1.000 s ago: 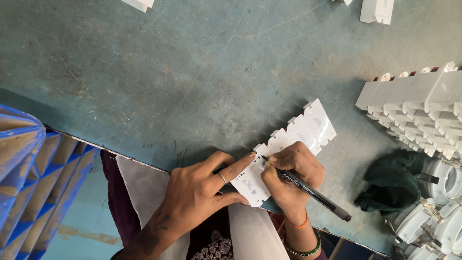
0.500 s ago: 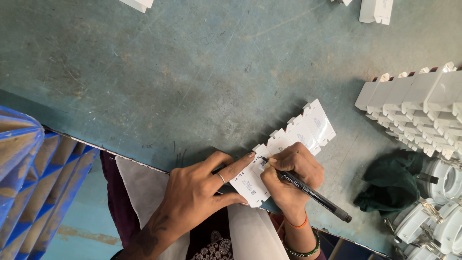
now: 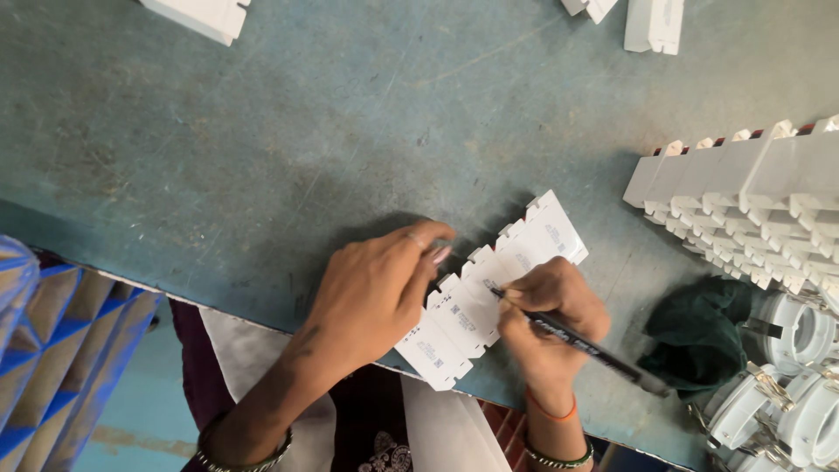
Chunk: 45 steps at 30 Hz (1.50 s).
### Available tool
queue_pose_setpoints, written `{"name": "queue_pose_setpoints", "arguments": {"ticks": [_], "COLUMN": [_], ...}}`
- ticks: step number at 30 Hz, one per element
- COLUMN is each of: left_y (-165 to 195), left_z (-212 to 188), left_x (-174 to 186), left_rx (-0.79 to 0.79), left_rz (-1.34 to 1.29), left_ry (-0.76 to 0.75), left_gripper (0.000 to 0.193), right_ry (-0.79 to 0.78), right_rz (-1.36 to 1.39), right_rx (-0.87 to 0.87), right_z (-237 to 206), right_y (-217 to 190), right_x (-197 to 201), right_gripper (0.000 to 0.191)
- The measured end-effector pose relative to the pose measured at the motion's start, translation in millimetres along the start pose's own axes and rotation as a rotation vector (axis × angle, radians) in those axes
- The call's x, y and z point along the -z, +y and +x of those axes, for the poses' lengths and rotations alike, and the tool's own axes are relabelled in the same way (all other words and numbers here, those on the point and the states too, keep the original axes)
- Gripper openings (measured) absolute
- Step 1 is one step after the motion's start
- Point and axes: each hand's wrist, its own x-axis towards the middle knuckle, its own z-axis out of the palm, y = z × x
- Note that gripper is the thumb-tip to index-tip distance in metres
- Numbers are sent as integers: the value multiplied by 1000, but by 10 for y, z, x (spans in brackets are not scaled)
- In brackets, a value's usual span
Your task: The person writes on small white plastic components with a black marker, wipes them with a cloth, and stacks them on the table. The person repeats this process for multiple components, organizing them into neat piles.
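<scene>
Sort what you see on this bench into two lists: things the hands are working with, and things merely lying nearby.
In use:
left hand pressing down the row of flat white boxes
right hand writing with the black pen

Lying about:
stacked white boxes
dark green cloth
round white fittings

A row of white rectangular plastic parts lies diagonal on the table, between the left hand and the right hand, touching both. On the top face of each part there is a small printed label: dark marks on white, some with a tiny square code. The labels run from near the left hand's wrist side up to the far end beyond the right hand. The right hand holds a black pen with small white print on its side.
</scene>
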Motion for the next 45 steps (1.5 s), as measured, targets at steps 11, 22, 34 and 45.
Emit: {"name": "queue_pose_setpoints", "arguments": {"ticks": [11,22,34,45], "left_y": [3,-50,-68,-68], "left_z": [259,225,222,217], "left_x": [-195,-224,-234,-225], "left_rx": [9,-51,-61,-84], "left_rz": [-53,-73,-82,-72], "left_ry": [-40,-4,-2,10], "left_gripper": [16,13,15,15], "right_ry": [-8,-1,25,11], "right_rz": [-139,-178,-185,-203], "right_rx": [17,22,25,29], "right_z": [70,92,69,73], "right_y": [-9,-32,-6,2], "right_x": [-168,-217,-206,-192], "right_gripper": [20,19,18,19]}}
